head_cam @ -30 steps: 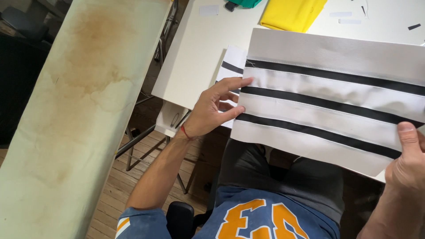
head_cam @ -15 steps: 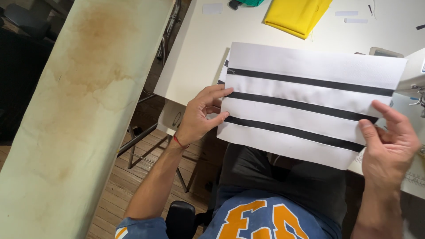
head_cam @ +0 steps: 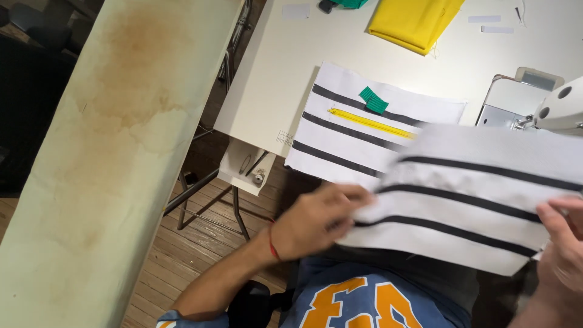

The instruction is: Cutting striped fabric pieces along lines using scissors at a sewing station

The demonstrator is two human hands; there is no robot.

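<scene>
I hold a white fabric panel with black stripes (head_cam: 467, 197) in both hands, low over my lap. My left hand (head_cam: 319, 218) pinches its left edge. My right hand (head_cam: 562, 246) grips its lower right corner. Behind it on the white table (head_cam: 285, 73) lies a second striped white panel (head_cam: 346, 130), with a yellow zipper (head_cam: 370, 123) and a small green fabric piece (head_cam: 373, 100) on top of it.
A sewing machine (head_cam: 540, 106) stands at the right of the table. Folded yellow cloth (head_cam: 413, 21) lies at the back. A stained, pale green padded board (head_cam: 109, 152) runs along the left. Wooden floor and metal table legs (head_cam: 206, 200) are below.
I have pulled the held panel down and to the right, off the table. That uncovered the second striped panel with the zipper and green piece.
</scene>
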